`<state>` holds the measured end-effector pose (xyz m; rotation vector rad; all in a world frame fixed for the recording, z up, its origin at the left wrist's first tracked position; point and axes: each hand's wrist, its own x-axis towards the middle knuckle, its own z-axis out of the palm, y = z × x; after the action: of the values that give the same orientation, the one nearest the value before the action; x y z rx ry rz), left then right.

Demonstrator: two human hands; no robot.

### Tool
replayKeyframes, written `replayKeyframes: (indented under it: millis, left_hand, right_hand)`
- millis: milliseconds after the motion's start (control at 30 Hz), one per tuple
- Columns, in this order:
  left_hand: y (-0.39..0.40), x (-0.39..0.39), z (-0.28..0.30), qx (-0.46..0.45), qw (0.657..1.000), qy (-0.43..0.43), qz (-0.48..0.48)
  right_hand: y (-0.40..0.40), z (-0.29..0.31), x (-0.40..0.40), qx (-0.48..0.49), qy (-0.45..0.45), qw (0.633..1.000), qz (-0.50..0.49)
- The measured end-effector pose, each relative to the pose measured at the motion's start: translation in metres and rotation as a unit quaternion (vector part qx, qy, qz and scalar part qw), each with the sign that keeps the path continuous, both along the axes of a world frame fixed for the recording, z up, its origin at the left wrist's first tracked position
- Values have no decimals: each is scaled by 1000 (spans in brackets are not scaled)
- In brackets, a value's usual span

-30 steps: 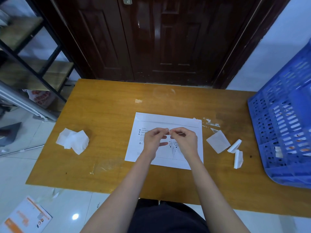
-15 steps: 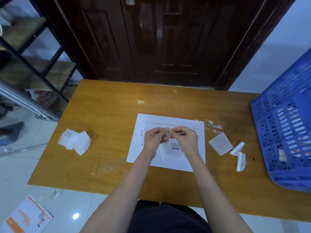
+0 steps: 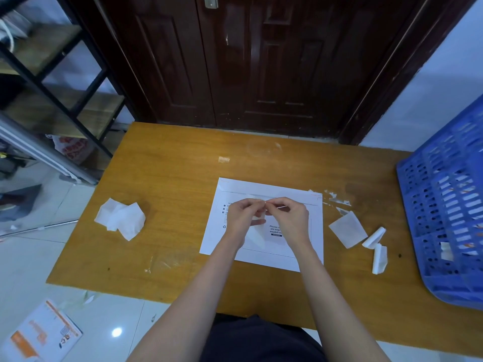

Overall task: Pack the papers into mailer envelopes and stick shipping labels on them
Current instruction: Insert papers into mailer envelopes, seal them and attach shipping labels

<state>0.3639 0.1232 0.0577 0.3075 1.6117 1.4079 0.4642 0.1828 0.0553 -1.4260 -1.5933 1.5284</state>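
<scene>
Left hand and right hand, fingertips meeting in a shared grip, pinch a thin translucent label sheet above the flat white mailer envelope, which lies mid-desk on the orange-brown wooden desk; blue perforated plastic crate at the right edge.

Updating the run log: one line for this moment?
left hand + right hand: pinching label | over mailer envelope | label not stuck yet

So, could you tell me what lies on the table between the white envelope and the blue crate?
In the head view, a flat square paper piece and two folded backing strips lie between the envelope and the crate.
</scene>
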Motion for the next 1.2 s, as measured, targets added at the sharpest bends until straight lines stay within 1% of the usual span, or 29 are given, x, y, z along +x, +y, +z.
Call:
replayKeyframes:
  millis: [133, 367, 567, 867, 1000, 1200]
  left_hand:
    - [0, -3, 1, -6, 1000, 3, -9]
    - [3, -5, -2, -39, 997, 54, -28]
    - [0, -4, -2, -21, 1000, 15, -2]
    - [1, -5, -3, -26, 999, 28, -4]
    - [1, -6, -4, -12, 999, 28, -27]
    - [1, -10, -6, -9, 995, 61, -80]
  right_hand:
    - [0, 2, -3, 7, -6, 1000, 5]
    - [0, 2, -7, 11, -15, 1000, 20]
    - [-1, 1, -7, 24, -26, 999, 22]
    - [-2, 2, -7, 39, -36, 998, 38]
    - [-1, 3, -8, 29, -32, 999, 26]
    - [0, 4, -7, -11, -14, 1000, 10]
